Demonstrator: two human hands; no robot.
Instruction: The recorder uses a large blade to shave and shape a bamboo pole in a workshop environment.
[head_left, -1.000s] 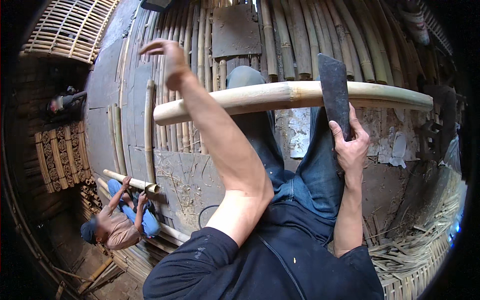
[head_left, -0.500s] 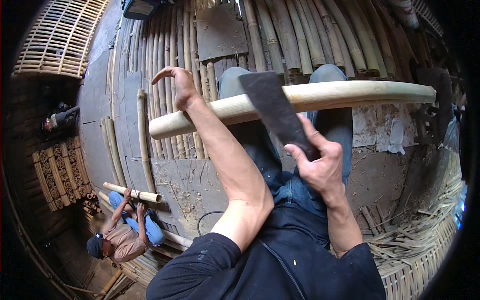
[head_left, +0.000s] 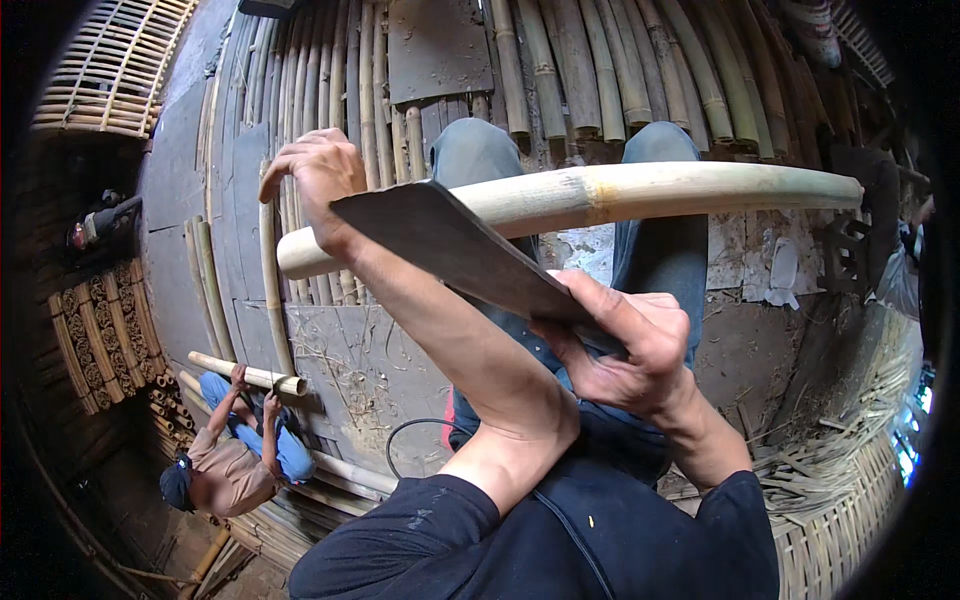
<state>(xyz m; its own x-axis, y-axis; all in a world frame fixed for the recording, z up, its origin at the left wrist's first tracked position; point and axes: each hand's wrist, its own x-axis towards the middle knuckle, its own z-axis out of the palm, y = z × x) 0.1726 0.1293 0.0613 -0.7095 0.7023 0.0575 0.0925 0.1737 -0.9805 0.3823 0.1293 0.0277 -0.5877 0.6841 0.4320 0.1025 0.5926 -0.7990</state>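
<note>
My right hand [head_left: 640, 350] grips the handle end of a cleaver [head_left: 455, 255] with a broad, dark, flat blade; its fingers are wrapped round it. The blade slants up to the left, in front of a thick pale bamboo pole [head_left: 690, 190], its far corner near my left wrist. The pole lies crosswise over my knees, with a darker node band near its middle. My left hand [head_left: 318, 175] reaches past the pole's left part, the forearm crossing over it. Its fingers bend loosely to the left with nothing visible in them; the fingertips are partly hidden.
Rows of bamboo poles [head_left: 650, 70] cover the floor ahead, beside a flat board [head_left: 440, 50]. At lower left another person [head_left: 235, 460] sits holding a bamboo length [head_left: 245, 372]. Stacked bundles [head_left: 110, 335] stand farther left. A woven basket [head_left: 840, 530] with bamboo strips is at lower right.
The cleaver has swung left and tilted, its blade now near my left wrist. My left hand has turned and moved slightly left with its fingers more bent. The pole has shifted slightly.
</note>
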